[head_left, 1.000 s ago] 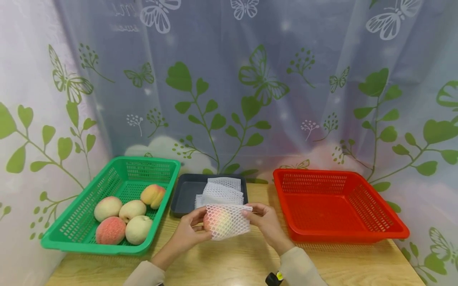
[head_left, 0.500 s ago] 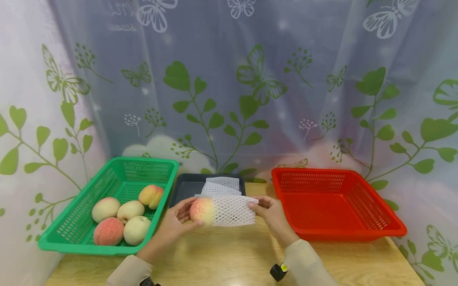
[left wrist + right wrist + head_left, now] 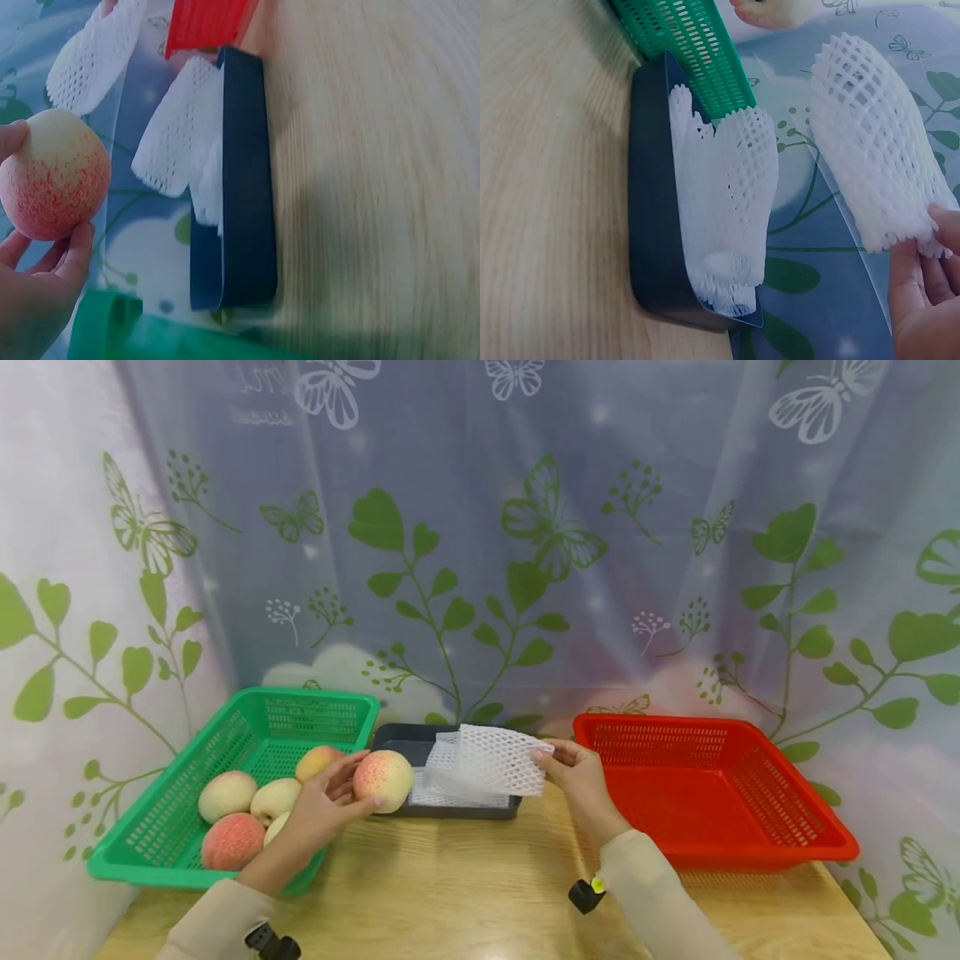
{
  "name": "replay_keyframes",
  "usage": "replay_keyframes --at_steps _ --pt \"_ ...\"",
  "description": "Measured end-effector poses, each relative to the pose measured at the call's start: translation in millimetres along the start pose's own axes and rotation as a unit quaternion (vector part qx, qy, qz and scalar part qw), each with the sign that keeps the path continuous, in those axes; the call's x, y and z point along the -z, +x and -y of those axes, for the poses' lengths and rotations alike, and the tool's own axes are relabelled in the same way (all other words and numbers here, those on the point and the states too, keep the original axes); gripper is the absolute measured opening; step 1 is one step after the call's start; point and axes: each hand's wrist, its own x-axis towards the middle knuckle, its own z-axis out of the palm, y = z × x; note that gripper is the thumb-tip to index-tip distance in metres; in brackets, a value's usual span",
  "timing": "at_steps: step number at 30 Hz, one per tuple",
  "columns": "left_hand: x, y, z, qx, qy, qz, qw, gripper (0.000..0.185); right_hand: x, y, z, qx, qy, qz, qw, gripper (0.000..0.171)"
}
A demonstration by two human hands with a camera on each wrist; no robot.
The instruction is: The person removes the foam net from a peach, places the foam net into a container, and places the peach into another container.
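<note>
Peach (image 3: 383, 780) gripped in left hand (image 3: 318, 814) (net (image 3: 491, 762) pinched by right hand (image 3: 579, 777)).

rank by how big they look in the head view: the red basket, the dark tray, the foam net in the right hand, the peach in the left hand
1. red basket
2. dark tray, though partly hidden, so its lead over the net is unsure
3. foam net, held in the right hand, nearer the camera
4. peach, held in the left hand

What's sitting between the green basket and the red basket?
A dark tray with white foam nets sits between the green basket and the red basket, in the head view.
</note>
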Motion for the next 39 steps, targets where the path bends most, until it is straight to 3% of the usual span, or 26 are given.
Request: replay_keyframes --at_steps 6,10,17,24,29,34,39 --pt "24.1 0.0 -4.9 -0.004 0.011 -0.011 0.9999 0.075 -6 17 2 -0.009 0.024 -0.022 0.999 0.031" --pt "41.0 -0.6 -9.5 0.007 0.039 -0.037 0.9985 0.077 -12 32 0 -0.017 0.08 -0.035 0.996 0.025" --pt "69.6 -2.0 -8.3 0.021 0.069 -0.05 0.9962 0.08 -24 52 -5 -0.04 0.138 -0.054 0.988 0.019" --pt "90.8 -0.5 3.0 0.055 0.09 -0.097 0.9897 0.083 -34 67 -15 -0.065 0.134 -0.081 0.986 0.015" --pt "104.4 0.0 9.4 0.066 0.099 -0.122 0.9854 0.084 -41 72 -25 -0.082 0.128 -0.098 0.984 0.023" --pt "115.9 3.6 6.0 0.059 0.112 -0.139 0.9821 0.083 -48 69 -40 -0.093 0.128 -0.111 0.981 0.028" --pt "128.2 11.5 -4.5 0.051 0.152 -0.138 0.9773 0.083 -54 65 -59 -0.083 0.059 -0.118 0.988 0.025"
